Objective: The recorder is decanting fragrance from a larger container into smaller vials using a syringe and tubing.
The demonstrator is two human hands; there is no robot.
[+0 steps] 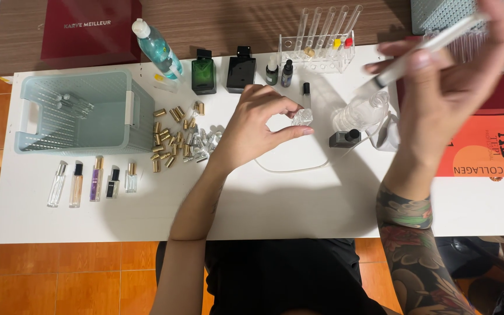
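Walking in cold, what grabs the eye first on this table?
Probably the two hands at the centre: the left hand pinches a small clear bottle on the white table, while the right hand lifts a syringe-like tube, blurred, above it. Next, the pile of gold caps beside a pale blue basket on the left, and the green bottle and black bottle at the back.

Table (298, 198): basket (83, 111) at 9 o'clock, caps (167, 137) just right of it, spray bottles (91, 182) below; test-tube rack (317, 52) at 12 o'clock.
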